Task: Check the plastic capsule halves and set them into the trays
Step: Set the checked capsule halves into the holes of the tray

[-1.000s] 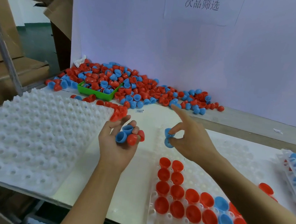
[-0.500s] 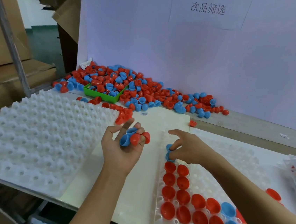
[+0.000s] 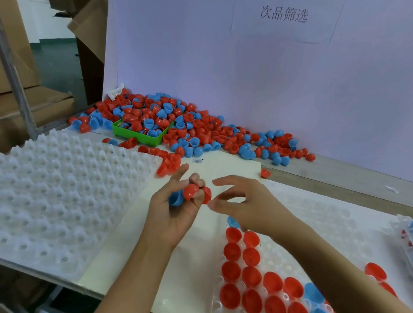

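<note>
The left hand (image 3: 171, 211) is raised palm-up; its curled fingers (image 3: 196, 180) grip a blue capsule half (image 3: 176, 198) and two red capsule halves (image 3: 191, 191). The right hand (image 3: 248, 206) hovers just beside them, fingers (image 3: 225, 182) loosely spread, fingertips next to the outer red half, holding nothing. Directly below the right-hand fingers lies the clear tray (image 3: 278, 260), with red and blue halves seated in its pockets. Beyond both sets of fingers, a loose capsule pile (image 3: 202, 133) covers the table (image 3: 188, 269).

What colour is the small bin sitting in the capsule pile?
Green bin, seen in the head view.
</note>
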